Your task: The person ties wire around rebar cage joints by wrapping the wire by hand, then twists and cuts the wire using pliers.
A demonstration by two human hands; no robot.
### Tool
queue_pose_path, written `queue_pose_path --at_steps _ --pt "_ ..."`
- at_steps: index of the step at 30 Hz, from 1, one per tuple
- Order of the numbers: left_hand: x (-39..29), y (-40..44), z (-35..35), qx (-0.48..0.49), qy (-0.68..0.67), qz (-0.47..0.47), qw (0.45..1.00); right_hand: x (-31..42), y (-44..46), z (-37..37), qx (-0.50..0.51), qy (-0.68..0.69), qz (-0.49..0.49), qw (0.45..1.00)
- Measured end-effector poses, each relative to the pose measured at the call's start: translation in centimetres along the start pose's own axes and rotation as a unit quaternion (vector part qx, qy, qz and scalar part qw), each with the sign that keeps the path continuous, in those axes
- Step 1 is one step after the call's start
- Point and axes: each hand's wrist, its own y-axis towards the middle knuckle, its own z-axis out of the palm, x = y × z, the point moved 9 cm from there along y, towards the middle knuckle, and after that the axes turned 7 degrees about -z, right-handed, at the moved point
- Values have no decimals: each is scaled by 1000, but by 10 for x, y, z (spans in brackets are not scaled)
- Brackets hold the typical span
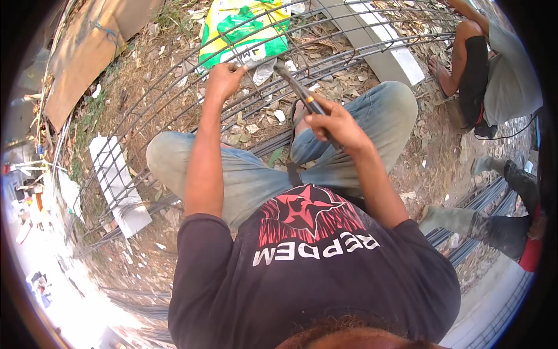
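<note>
My right hand [336,125] is wrapped round the dark handles of a pair of pincers [310,100] with an orange band. Their metal head points up and left, over a cage of steel bars [174,72]. At the cage's near side is my left hand [223,83], its fingers drawn together beside a thin crossing bar. What lies between those fingertips is too small to make out. Just beyond the left hand, a yellow, green and white plastic sack [247,32] lies under the bars.
A grey-and-white board [381,43] lies beneath the cage at upper right, a white board [119,186] at left. Another person's leg [465,58] is at the right, with a booted person [465,224] below. Long bars [482,203] lie beside the boots. A brown sheet [93,52] stands upper left.
</note>
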Motion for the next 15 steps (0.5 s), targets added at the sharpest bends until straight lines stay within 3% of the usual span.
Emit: queue_pose_path --at_steps 3,8,11,15 --pt "4 1 -3 -14 2 13 1000 -27 24 -34 -146 88 3 985" --pt "-22 -27 -38 -127 -14 -1 992 17 -1 -32 -86 71 -32 993" --pt "-66 -49 -38 -131 -42 48 989 41 0 -71 -139 -31 -65 988" --pt "-118 -69 17 -120 93 184 971 84 9 -105 -162 -181 -98 965"
